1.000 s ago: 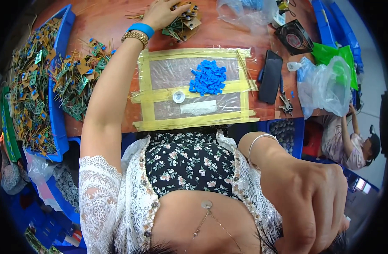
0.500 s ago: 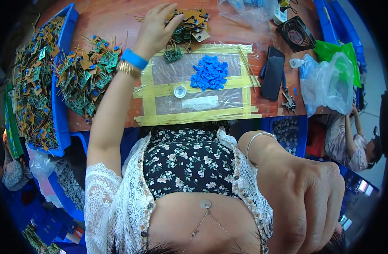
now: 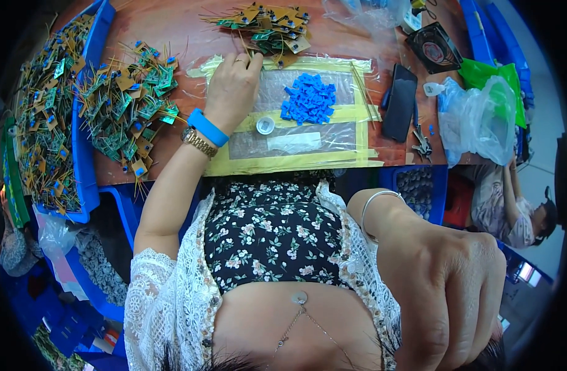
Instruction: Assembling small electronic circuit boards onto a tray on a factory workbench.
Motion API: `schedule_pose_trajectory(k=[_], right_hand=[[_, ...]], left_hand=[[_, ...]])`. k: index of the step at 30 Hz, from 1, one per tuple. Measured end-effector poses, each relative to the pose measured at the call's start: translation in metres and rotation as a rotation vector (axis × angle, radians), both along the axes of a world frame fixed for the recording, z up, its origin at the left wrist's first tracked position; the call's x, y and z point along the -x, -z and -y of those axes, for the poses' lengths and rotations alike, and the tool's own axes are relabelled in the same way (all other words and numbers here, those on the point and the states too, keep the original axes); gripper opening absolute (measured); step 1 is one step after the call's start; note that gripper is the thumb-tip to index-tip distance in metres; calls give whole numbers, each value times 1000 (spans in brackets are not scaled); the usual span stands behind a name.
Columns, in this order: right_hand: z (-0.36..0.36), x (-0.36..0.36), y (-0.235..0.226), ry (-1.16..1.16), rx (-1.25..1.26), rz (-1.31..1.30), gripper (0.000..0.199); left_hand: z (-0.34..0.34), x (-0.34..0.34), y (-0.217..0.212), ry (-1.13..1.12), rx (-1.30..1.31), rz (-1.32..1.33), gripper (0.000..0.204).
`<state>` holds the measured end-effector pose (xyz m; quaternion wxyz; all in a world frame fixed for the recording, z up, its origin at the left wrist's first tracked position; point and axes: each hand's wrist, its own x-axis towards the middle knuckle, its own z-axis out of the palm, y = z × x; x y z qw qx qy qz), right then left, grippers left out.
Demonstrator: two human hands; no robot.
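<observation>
My left hand (image 3: 234,86) is over the upper left corner of the taped clear plastic sheet (image 3: 323,162), fingers curled down. Its palm side is hidden, so whatever it grips cannot be made out; thin wires show just beyond the fingertips. Right beyond them is a pile of small circuit boards (image 3: 277,28), brown and green with wire leads. Blue plastic pieces (image 3: 308,99) lie heaped on the sheet, beside a small round white-rimmed cap (image 3: 265,125). Close to the camera at lower right, my right hand (image 3: 450,290) is closed in a fist, its inside hidden.
More circuit boards (image 3: 126,111) lie heaped at left, beside a blue bin (image 3: 88,136) full of them. On the right are a black phone (image 3: 399,102), keys (image 3: 422,147), a small fan (image 3: 435,48) and a clear plastic bag (image 3: 481,123). Another person (image 3: 512,204) sits far right.
My left hand has drawn back from the board pile toward me, onto the sheet's corner, its fingers now curled. The green board seen there before is out of sight. My right fist has barely moved.
</observation>
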<state>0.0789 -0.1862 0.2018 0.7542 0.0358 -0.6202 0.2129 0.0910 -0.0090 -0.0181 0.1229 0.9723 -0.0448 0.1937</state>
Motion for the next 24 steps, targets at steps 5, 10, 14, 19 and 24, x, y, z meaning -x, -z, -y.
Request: schedule_pose_trajectory(k=[5, 10, 14, 19, 24], right_hand=[[9, -21, 36, 109, 155, 99, 50], [19, -54, 171, 1619, 1229, 466, 20], [11, -54, 207, 1871, 1265, 758, 17], [2, -59, 215, 1916, 1305, 855, 12], [0, -57, 213, 1873, 1386, 891, 11]], left_hand=[[-3, 28, -5, 1, 86, 113, 32], [10, 78, -10, -83, 361, 129, 32], [10, 91, -5, -18, 236, 25, 39], [6, 89, -2, 13, 143, -20, 37], [8, 94, 1, 14, 119, -35, 38]])
